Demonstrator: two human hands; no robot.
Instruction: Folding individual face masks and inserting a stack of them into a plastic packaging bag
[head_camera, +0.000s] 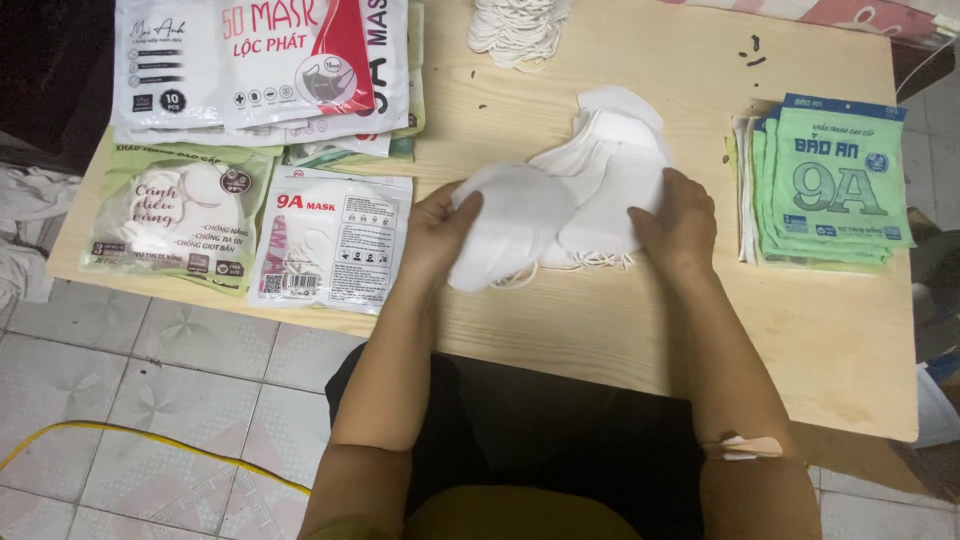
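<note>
Mask (510, 225), white, folded, sits at mid-bench, raised a little off the wood and tilted. I see my left hand (440, 235) clamped on its left edge, thumb on top, fingers underneath. My right hand (680, 225) lies flat, fingers spread, pressing on the near right part of the mask pile (610, 160). The held mask overlaps the left part of that pile; I cannot tell whether it touches the ones beneath. Thin ear loops (600, 260) trail out from the near edge of the pile onto the bench (600, 330).

The pile fans away toward the far side, each white mask partly covering the next.

Right of the right hand, apart from it, stands a stack of green packets (835, 180), squared up, near the right edge of the bench. Left of the left hand, close by, lies a white packet with red print (330, 235); further left is a pale green packet (180, 215). Behind those, at the far left, is a heap of larger white and red packets (260, 65). At the far edge, middle, a bundle of white loops (515, 30) is partly cut off by the frame.

A plaster (740, 447) shows on my right forearm. Below the bench on the left is tiled floor (150, 400) with a yellow cord (150, 440) lying across it.
</note>
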